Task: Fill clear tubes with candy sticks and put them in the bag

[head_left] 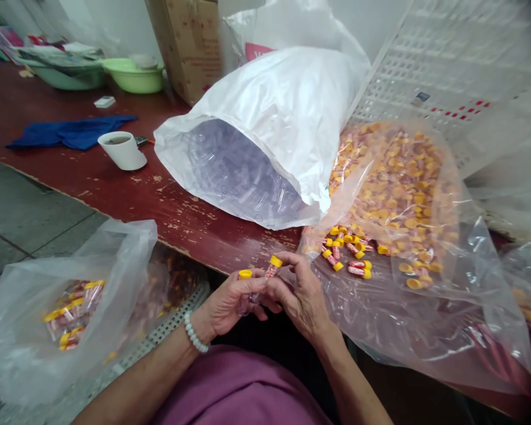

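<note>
Pinching a small yellow-capped vial (271, 270) between thumb and forefinger of the right hand (307, 298), just off the front edge of the red table (159, 198). Curling the left hand (223, 304) around a clear tube (243, 305), with a yellow cap (245, 274) up above the thumb. Looking very light and fairly stiff, probably slick enough to roll between fingertips. Best taken by the straight sides just under the cap, gently, likely to crack under a hard squeeze. Seeing loose vials (360, 270) too, over by the clear plastic bag (380, 319).
</note>
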The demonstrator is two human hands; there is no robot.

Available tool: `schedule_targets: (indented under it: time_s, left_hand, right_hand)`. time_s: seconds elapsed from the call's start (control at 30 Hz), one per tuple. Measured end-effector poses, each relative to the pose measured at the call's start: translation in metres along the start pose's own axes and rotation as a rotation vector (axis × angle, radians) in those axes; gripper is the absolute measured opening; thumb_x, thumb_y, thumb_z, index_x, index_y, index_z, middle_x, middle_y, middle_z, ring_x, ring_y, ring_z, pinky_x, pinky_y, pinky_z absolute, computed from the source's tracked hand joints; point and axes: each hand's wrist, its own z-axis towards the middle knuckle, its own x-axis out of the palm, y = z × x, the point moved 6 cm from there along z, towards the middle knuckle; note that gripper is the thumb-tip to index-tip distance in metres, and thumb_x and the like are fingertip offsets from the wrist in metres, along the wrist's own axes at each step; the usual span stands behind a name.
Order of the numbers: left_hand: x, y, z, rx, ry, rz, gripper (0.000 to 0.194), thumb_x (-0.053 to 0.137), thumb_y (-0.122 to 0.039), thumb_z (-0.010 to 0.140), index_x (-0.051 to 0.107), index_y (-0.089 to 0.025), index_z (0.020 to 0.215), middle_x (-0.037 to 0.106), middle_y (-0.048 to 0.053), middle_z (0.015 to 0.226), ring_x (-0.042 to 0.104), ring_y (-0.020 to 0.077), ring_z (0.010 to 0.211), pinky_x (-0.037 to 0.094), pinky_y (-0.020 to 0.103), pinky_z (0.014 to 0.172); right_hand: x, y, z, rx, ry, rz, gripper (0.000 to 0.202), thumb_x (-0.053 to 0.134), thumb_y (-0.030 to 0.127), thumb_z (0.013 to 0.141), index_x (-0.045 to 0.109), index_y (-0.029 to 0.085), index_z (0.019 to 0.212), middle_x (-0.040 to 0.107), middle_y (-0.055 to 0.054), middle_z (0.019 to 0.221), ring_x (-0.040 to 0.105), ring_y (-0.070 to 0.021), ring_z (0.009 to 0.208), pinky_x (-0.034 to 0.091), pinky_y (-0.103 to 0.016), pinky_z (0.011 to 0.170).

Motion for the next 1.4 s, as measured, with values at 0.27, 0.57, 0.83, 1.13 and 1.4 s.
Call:
schedule_targets:
  time_s: [0.27,0.57,0.83,1.13,1.4]
  left_hand:
    - [0.001,0.0,0.005,-0.028,0.038,-0.062,0.013,0.066,-0.021,0.073,0.065,-0.011,0.08,0.066,0.007,0.069,0.062,0.0133,0.062,0.048,0.023,0.061]
    - [-0.019,-0.071,0.021,0.313,-0.204,0.157,0.026,0.071,-0.023,0.065,0.058,-0.018,0.088,0.051,-0.005,0.058,0.05,0.0095,0.046,0.043,0.024,0.049]
    - [-0.036,-0.167,0.059,0.813,-0.915,1.387,0.015,0.057,-0.022,0.076,0.062,-0.018,0.09,0.066,0.008,0.085,0.061,0.0215,0.078,0.042,0.03,0.069]
    - [-0.027,-0.177,0.099,0.574,-0.861,1.728,0.033,0.058,-0.019,0.071,0.065,-0.02,0.103,0.071,0.013,0.083,0.065,0.03,0.08,0.043,0.035,0.069]
    - [-0.076,-0.134,0.049,0.805,-0.825,0.96,0.035,0.068,-0.029,0.064,0.067,-0.016,0.097,0.071,0.004,0.082,0.063,0.0172,0.071,0.048,0.025,0.067]
  right_hand:
    - [0.015,0.01,-0.008,-0.106,0.087,-0.1,0.048,0.073,0.027,0.058,0.048,0.021,0.099,0.057,-0.007,0.101,0.056,-0.023,0.093,0.048,-0.038,0.081]
    - [-0.061,-0.016,-0.009,0.107,-0.143,-0.088,0.062,0.064,0.039,0.078,0.039,0.025,0.133,0.054,-0.01,0.119,0.06,-0.0198,0.092,0.053,-0.035,0.074]
    - [-0.097,-0.129,-0.027,-0.018,-0.196,-0.771,0.041,0.038,0.045,0.09,0.068,0.018,0.098,0.065,-0.013,0.103,0.058,-0.0274,0.094,0.047,-0.049,0.082]
    - [-0.103,-0.136,-0.025,0.021,-0.226,-0.728,0.036,0.038,0.042,0.09,0.064,0.017,0.088,0.058,-0.014,0.098,0.057,-0.0238,0.089,0.051,-0.042,0.078]
    - [-0.119,-0.112,-0.031,0.199,-0.508,-0.583,0.037,0.045,0.045,0.089,0.061,0.015,0.101,0.063,-0.011,0.088,0.058,-0.0229,0.082,0.047,-0.039,0.076]
